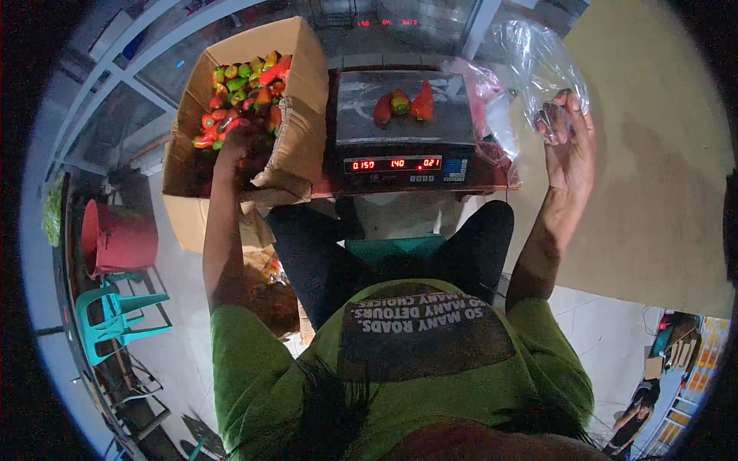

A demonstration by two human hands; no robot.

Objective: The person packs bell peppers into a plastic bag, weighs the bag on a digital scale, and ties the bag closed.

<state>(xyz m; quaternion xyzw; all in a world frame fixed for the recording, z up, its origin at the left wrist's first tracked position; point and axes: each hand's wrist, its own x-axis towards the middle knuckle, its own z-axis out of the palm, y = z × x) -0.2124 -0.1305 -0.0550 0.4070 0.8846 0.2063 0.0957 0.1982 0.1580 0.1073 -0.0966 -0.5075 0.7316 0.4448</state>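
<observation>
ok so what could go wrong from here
The three peppers lie loose on the flat scale, so a bump might roll one off.

The cardboard box stands close beside the scale; as the left grip reaches into it, a nudge could shift the box and disturb the reading.

The right grip holds a thin clear plastic bag, which may slip or tear.

Red and green peppers (242,83) are brightening a tan box (310,61).
On the dark grey weighing plate (357,119), 2 peppers (421,106) are showing red and 1 pepper (400,103) is mixing orange with green; the display (396,165) is glowing red. The shirt (261,384) is showing green around a black panel (423,357) with pale lettering (421,313); the bucket (127,238) is looking pinkish red.
</observation>
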